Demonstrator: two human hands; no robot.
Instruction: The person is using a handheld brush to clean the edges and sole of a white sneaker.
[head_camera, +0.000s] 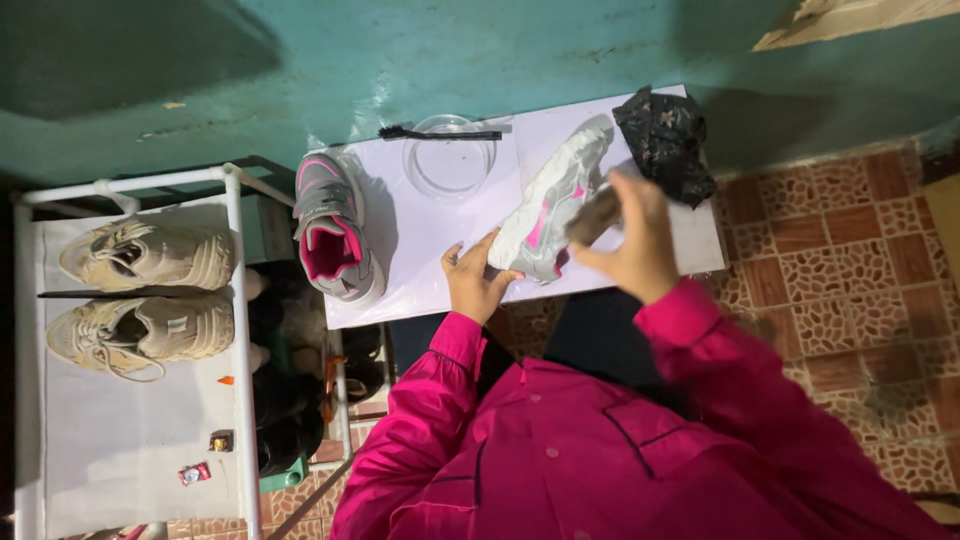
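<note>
White tabletop against the teal wall: my left hand steadies the white-pink sneaker mid-table, my right hand grips a blurred brush against it. Its grey-pink mate sits untouched left of it.

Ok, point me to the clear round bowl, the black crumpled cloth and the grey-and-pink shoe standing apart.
Clear round bowl (450, 160), head view, bare bottom.
Black crumpled cloth (668, 140), head view, middle folds.
Grey-and-pink shoe (335, 225), head view, strap above pink lining.
</note>
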